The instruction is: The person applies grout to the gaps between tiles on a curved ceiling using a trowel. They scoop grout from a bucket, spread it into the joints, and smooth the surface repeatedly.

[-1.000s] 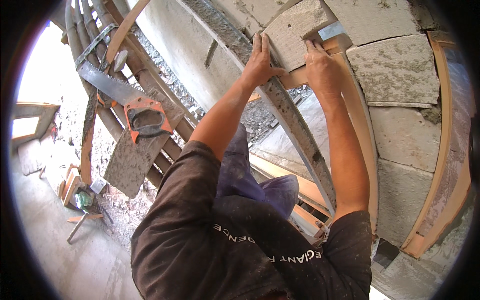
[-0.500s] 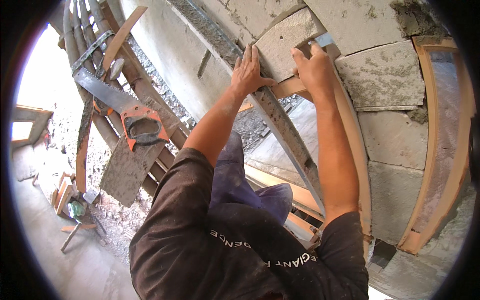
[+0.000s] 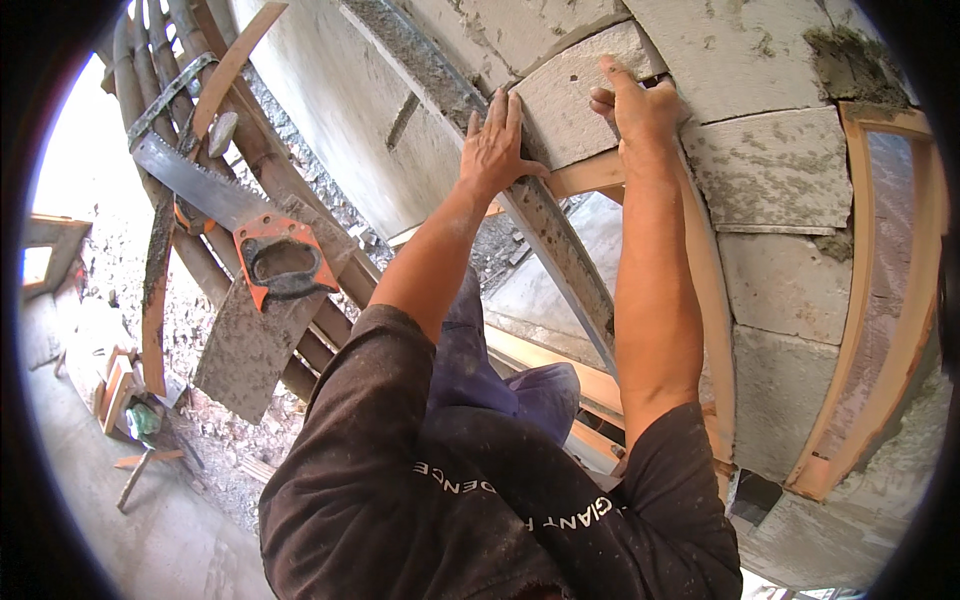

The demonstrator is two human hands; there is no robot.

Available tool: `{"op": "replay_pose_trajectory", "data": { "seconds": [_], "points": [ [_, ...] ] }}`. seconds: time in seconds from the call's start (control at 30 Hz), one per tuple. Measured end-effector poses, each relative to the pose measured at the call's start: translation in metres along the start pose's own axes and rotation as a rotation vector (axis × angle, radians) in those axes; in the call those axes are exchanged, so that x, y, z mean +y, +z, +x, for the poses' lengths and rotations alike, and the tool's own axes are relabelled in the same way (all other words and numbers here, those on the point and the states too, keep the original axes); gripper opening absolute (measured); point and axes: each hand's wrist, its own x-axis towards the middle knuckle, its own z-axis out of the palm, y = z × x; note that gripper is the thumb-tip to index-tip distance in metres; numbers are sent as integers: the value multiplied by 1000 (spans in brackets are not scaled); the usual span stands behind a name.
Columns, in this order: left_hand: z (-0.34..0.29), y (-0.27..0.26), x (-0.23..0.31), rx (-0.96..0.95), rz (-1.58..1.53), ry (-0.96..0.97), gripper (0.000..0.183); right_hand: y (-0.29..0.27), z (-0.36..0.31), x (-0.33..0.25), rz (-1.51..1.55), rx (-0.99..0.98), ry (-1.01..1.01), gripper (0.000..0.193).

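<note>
A pale, lightweight-looking wall block (image 3: 580,100) with a small hole sits above a wooden beam, among other blocks. My left hand (image 3: 494,150) is open, its fingers spread against the block's left edge and the mortar-crusted metal bar (image 3: 560,238) beside it. At the block's right end, my right hand (image 3: 642,108) has its index finger and thumb apart over the block's face. Its other fingers are partly hidden, and I make out nothing held in it. A dark gap (image 3: 656,80) shows just above this hand, at the block's right end.
A handsaw (image 3: 285,262) with an orange-and-black handle lies on bamboo poles (image 3: 215,262) and a mortar-stained board (image 3: 240,350) at left. A wood-framed opening (image 3: 885,280) stands in the block wall at right. Rubble and wood scraps (image 3: 120,395) lie on the floor at far left.
My right hand has shifted upward, its index finger now stretched over the block's face. The bluish piece seen beside it is out of sight. My left hand has stayed in place.
</note>
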Motion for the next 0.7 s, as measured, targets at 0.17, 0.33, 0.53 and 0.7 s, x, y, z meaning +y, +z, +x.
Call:
{"op": "replay_pose_trajectory", "data": {
  "seconds": [0.17,0.33,0.53,0.7],
  "points": [
    [0,1,0,15,4,-10,129,3,-4,-1,36,27,-48,42],
    [1,4,1,29,16,-15,130,1,1,8,25,30,-101,43],
    [4,3,5,22,31,-41,128,-1,0,9,-6,17,-118,42],
    [3,5,1,23,-38,-44,125,1,-1,4,-15,42,-66,40]
  ]
}}
